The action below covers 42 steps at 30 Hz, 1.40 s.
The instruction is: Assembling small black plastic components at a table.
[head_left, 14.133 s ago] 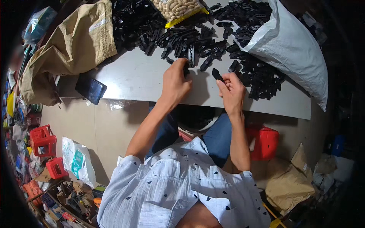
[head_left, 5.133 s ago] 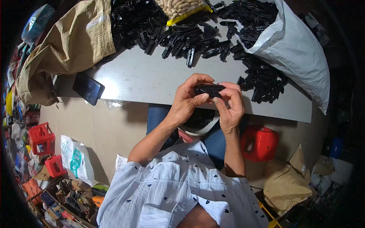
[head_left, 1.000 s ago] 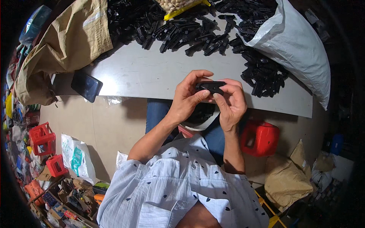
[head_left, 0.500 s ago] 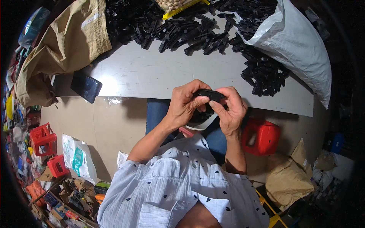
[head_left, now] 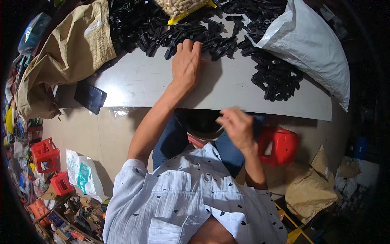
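L hand (head_left: 187, 64), fingers bent, at blk parts (head_left: 183, 33), too many to count, grip unclear; R hand (head_left: 237, 127) curled, blurred, can't tell if holding. 1 phone (head_left: 90, 97), 1 tan sack (head_left: 67, 57), 1 wht sack (head_left: 310, 51).

Bright light glares off the smooth pale-grey worktop (head_left: 138, 81); low red plastic stools (head_left: 44, 154) stand on a beige, apparently tiled floor (head_left: 81, 128).

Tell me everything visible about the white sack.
The white sack looks like woven plastic, creased and bulging. It lies on its side at the right end of the table, its open mouth facing left, with black parts at the mouth and along its lower edge. A pointed corner juts past the tabletop; most of its inside is hidden.
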{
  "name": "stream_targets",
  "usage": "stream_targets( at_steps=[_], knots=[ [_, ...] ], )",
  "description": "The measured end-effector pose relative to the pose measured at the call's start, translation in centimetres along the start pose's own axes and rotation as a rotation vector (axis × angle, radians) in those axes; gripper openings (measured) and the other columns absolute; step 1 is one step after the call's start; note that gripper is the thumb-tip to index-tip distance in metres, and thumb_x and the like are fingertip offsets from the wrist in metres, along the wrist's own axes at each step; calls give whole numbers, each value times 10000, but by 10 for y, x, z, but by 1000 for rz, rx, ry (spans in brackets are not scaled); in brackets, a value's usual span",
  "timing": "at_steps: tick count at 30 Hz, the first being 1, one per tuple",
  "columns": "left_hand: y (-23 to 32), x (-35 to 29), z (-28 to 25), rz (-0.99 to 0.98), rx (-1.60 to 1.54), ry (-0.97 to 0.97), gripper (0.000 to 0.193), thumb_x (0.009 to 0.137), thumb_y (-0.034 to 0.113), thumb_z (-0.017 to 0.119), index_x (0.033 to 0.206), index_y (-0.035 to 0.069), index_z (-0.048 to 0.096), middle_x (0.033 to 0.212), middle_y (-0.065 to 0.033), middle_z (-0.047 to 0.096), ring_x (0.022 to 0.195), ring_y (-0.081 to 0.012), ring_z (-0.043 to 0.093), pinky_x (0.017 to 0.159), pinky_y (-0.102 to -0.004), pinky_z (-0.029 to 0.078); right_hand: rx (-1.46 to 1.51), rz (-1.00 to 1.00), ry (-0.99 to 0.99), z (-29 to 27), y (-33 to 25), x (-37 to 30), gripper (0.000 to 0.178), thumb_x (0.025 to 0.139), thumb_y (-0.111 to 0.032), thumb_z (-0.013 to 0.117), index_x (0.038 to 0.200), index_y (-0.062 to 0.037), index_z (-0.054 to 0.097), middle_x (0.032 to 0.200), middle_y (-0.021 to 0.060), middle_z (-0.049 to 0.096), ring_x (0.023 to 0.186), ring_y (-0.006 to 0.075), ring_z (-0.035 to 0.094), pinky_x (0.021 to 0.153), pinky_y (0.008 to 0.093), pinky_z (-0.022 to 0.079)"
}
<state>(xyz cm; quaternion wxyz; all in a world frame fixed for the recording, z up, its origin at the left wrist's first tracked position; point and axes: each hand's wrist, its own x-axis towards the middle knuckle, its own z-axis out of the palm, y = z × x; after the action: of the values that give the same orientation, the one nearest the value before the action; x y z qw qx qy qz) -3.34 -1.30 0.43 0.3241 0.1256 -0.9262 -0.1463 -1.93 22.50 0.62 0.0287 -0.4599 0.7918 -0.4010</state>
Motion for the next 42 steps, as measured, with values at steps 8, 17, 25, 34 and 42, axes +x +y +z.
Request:
stream_targets(
  at_steps=[8,17,25,34,42],
  knots=[
    [-4,-5,5,-10,-65,-91,247,756,114,696,930,46,535,882,-141,548,862,-344,559,698,-413,463,-814,387,156,-54,30,58,202,773,-102,695,933,-28,596,944,121,556,952,320,563,720,442,478],
    [-1,3,-2,-40,46,-54,274,738,114,705,940,53,531,861,-127,549,840,-330,549,694,-412,453,-187,278,216,-23,35,73,270,743,40,682,990,-31,600,830,86,610,605,162,554,551,305,469],
    [2,-10,-3,27,-13,-3,223,738,15,664,932,52,562,844,-125,528,809,-304,538,686,-389,447,797,301,262,-16,26,74,336,837,24,637,1168,28,574,925,79,625,678,110,621,581,242,554],
    [33,-28,-27,-784,-1662,-434,65,908,35,582,912,-2,636,749,-52,617,538,-104,567,468,-218,458,993,240,375,-10,0,66,233,797,32,712,990,34,581,869,89,609,683,130,643,613,232,554],
    [42,-40,-35,-750,-1820,-552,271,895,219,652,1023,-15,607,789,-32,604,633,-104,570,600,-229,484,818,171,395,-2,6,57,287,759,10,763,998,14,605,899,14,563,712,62,517,575,182,428]
  ],
)
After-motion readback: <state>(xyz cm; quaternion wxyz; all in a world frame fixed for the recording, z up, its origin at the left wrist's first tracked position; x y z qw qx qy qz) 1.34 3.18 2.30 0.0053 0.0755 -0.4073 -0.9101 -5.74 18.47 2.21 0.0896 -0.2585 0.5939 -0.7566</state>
